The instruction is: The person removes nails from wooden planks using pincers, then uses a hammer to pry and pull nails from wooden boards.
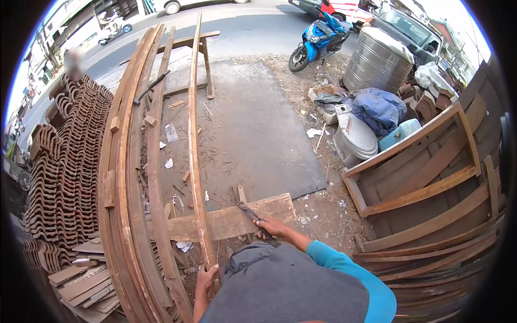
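My left hand (pixel 205 279) is closed around the near end of a long, narrow wooden batten (pixel 194 145). The batten runs away from me and crosses a wide plank (pixel 231 219), which forms the top of a low bench. In my right hand (pixel 274 228) are dark metal pincers (pixel 250 212), gripped by the handles. Their jaws lie over the plank, to the right of the batten and apart from it. Part of the handles is hidden by my fingers.
Long timbers (pixel 126 161) lie to the left, with a black bar-like tool (pixel 152 86) across them. Beyond them stand stacked roof tiles (pixel 72 156). At right are wooden frames (pixel 420 196), a metal tank (pixel 377 60) and a blue scooter (pixel 319 40). A far trestle (pixel 209 70) stands near the road.
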A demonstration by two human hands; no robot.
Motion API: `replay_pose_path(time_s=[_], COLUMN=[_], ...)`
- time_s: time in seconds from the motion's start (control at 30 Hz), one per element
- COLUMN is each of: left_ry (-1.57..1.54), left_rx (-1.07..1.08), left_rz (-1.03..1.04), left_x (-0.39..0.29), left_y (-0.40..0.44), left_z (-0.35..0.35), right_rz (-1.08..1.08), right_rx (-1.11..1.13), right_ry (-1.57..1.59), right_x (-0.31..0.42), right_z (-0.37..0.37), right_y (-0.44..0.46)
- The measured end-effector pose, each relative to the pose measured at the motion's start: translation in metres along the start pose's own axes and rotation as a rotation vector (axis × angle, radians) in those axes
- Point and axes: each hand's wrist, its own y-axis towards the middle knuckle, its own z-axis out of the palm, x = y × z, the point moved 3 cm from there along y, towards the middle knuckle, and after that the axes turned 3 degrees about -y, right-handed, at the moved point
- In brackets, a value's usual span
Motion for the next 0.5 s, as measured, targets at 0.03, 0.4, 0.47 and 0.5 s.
replay_pose_path(time_s=[0.03, 0.4, 0.47, 0.5], left_ry=[0.052, 0.108, 0.078, 0.118], left_rx=[-0.032, -0.114, -0.06, -0.013], left_rz=[0.075, 0.075, 0.064, 0.088], left_x=[0.007, 0.005, 0.01, -0.001], left_y=[0.015, 0.039, 0.046, 0.043], left_z=[0.001, 0.015, 0.013, 0.016], right_rz=[-0.038, -0.264, -0.308, -0.305], right_rx=[-0.008, 0.197, 0.457, 0.398], right_ry=[0.007, -0.774, -0.774, -0.744], right_x=[0.005, 0.159, 0.181, 0.192], right_z=[0.0, 0.023, 0.036, 0.035], right_y=[-0.006, -0.125, -0.144, -0.147])
